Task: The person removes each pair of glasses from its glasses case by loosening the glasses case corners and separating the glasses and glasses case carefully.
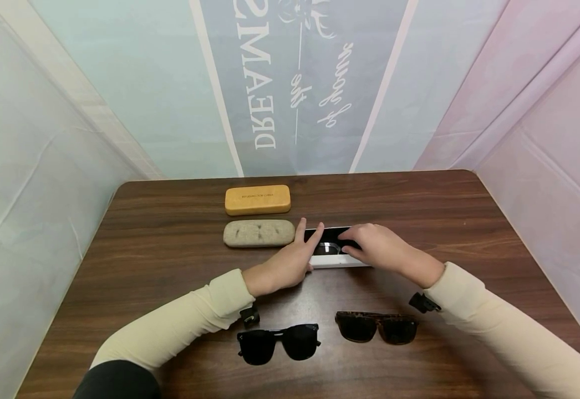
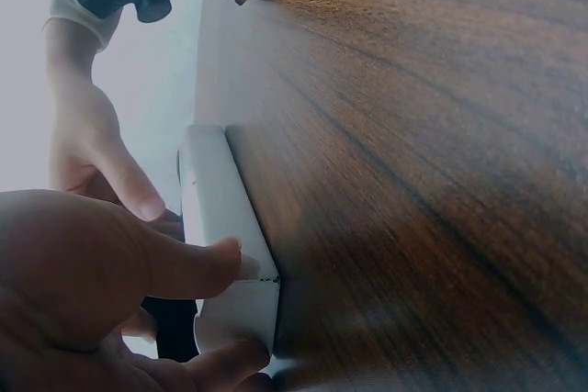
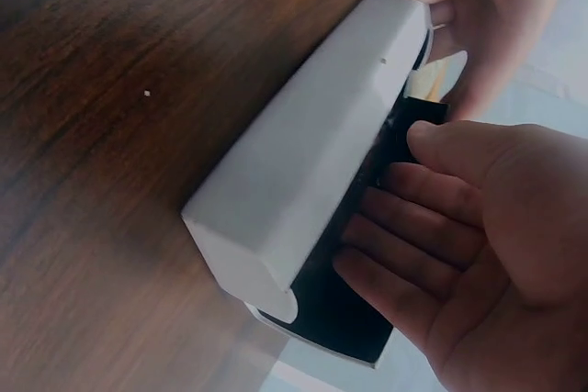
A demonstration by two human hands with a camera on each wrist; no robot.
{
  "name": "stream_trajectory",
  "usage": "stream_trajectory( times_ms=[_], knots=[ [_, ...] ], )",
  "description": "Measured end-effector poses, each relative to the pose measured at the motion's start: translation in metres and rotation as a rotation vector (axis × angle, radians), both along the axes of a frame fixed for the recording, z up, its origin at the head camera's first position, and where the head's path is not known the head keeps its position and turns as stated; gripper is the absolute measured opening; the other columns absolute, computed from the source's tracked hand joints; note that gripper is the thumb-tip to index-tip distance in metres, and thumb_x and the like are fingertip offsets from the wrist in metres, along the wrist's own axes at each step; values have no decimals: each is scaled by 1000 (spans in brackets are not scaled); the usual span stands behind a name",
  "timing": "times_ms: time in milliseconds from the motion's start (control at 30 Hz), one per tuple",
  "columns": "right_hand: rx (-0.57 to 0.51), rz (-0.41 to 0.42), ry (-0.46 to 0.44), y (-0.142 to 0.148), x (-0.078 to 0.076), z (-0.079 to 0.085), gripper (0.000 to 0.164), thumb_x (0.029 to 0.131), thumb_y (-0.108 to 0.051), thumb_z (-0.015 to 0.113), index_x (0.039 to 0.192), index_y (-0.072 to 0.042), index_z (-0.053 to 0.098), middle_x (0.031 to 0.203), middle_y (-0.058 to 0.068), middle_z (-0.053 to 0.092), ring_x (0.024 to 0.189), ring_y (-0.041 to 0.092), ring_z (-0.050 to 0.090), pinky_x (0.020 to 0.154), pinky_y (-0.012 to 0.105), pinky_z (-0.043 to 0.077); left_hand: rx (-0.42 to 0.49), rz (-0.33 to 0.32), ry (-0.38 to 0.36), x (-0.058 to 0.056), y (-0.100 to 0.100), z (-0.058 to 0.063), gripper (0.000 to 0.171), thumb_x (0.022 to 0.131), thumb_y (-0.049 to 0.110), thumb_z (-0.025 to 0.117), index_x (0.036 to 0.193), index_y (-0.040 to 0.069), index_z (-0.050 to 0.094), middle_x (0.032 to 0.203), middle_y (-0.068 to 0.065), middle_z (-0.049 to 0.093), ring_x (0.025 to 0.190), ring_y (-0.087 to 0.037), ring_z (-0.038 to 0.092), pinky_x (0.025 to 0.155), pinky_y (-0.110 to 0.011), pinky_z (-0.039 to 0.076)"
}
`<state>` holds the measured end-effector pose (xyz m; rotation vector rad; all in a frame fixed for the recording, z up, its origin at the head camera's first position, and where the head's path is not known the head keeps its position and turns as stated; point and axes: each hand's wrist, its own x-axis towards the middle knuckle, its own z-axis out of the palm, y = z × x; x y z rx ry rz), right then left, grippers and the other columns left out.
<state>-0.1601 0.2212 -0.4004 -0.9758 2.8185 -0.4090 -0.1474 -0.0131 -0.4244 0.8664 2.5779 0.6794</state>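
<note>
A white glasses case with a black inside lies opened on the table, with dark glasses in it. My left hand grips the case's left end, thumb on the white front wall, two fingers spread over the opening. From the right, my right hand reaches into the case. Its fingers lie loosely bent against the black lining, and its thumb is held apart from them. Part of the glasses is hidden by the right hand.
Left of the white case are a grey fabric case and, behind it, a yellow case. Nearer the front lie black sunglasses and tortoiseshell sunglasses. A printed cloth hangs behind the wooden table.
</note>
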Motion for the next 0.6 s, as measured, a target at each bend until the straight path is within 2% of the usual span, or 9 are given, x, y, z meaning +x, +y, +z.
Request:
stream_trajectory(
  times_ms=[333,600],
  knots=[
    [73,17,57,-5,1,-6,23,95,-10,72,115,1,73,112,15,73,100,28,71,82,45,58,-9,3,-1,0,0,0,88,98,-1,64,165,11,6,162,-36,-6,45,-8,45,47,-19,40],
    [120,20,105,-10,1,-7,11,92,-9,75,102,-4,77,96,8,72,89,22,71,74,41,58,-11,9,-1,-1,0,0,89,98,-1,64,165,12,7,163,-36,-5,46,-9,46,48,-19,40]
  ],
)
